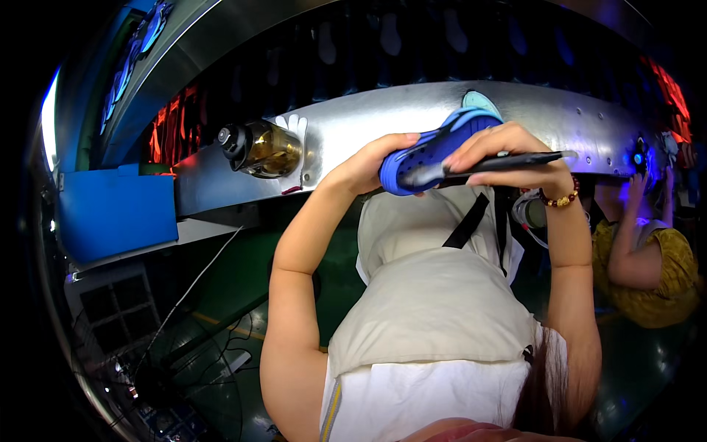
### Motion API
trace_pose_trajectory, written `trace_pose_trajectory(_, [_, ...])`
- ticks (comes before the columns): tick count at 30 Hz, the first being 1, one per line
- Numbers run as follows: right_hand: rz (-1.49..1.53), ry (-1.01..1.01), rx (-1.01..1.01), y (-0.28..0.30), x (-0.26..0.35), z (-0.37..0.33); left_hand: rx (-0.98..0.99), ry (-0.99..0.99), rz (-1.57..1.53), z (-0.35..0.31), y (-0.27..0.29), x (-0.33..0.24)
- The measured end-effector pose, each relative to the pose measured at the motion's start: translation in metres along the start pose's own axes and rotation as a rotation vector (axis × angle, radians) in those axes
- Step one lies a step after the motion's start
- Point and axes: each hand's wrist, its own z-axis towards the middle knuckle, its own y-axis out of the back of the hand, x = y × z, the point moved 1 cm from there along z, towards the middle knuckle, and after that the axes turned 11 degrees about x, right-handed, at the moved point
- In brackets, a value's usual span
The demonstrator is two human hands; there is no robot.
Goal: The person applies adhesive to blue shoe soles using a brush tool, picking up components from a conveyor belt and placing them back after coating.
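A blue clog with a lighter blue strap is held up over the near edge of the metal bench. My left hand grips its left side, thumb on top. In my right hand is a slim dark-handled tool; its pale, blurred end reaches into the clog's opening, and its other end points right. I cannot make out the tool's exact kind. Fingers of the right hand also rest by the clog's rim. Just behind the clog shows a mint-coloured, rounded piece, partly hidden.
A brown see-through bottle with a black lid lies on the metal bench, beside a white glove. At left stands a blue box. A dark row of shoe shapes runs behind. Another person works at right.
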Motion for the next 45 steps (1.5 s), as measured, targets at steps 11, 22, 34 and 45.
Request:
trace_pose_trajectory(11, [0.006, 0.014, 0.026, -0.002, -0.004, -0.001, -0.117, -0.018, 0.083, -0.025, 0.009, -0.016])
trace_pose_trajectory(22, [0.112, -0.030, -0.192, -0.013, 0.005, -0.010, -0.043, -0.247, -0.075, -0.050, 0.026, -0.025])
trace_pose_trajectory(34, [-0.158, -0.148, -0.513, -0.028, -0.020, 0.024, -0.121, -0.534, -0.562, 0.032, 0.019, 0.020])
trace_pose_trajectory(45, [0.078, -0.118, -0.450, -0.036, -0.014, 0.023, -0.134, -0.710, -0.503, 0.015, 0.009, 0.005])
